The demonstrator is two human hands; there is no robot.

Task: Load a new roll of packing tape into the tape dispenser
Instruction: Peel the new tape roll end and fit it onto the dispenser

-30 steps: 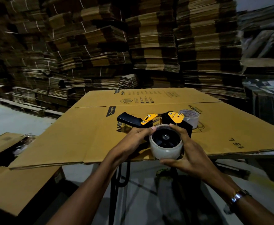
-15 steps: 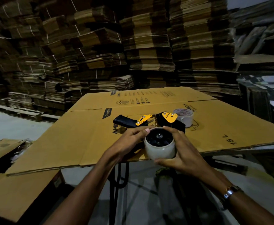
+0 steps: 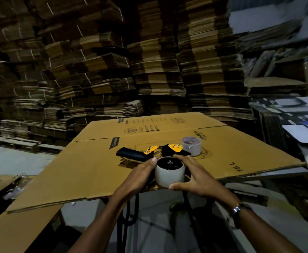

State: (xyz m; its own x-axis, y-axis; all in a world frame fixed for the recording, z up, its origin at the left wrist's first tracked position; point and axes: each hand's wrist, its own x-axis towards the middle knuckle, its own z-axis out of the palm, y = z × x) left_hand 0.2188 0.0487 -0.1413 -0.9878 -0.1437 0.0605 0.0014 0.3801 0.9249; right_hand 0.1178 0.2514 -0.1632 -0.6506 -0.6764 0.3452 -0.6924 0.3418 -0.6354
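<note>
A black and yellow tape dispenser (image 3: 160,151) lies on its side on a flattened cardboard box (image 3: 87,167), its handle pointing left. A pale roll of packing tape (image 3: 169,175) sits over the dispenser's black hub near the box's front edge. My left hand (image 3: 142,172) grips the roll from the left, fingertips at its top rim. My right hand (image 3: 197,176) wraps round it from the right, thumb on the near side and fingers over the far rim. A second tape roll (image 3: 191,146) stands just behind the dispenser.
The cardboard sheet rests on a stand with dark legs (image 3: 129,212) below. Tall stacks of flattened cartons (image 3: 149,61) fill the background. More cardboard (image 3: 12,232) lies at the lower left, and printed sheets (image 3: 295,115) pile up at the right.
The camera tilted upward, so the work sits lower in view. Both hands stay on the tape roll over the hub; the roll looks seated slightly lower on the dispenser.
</note>
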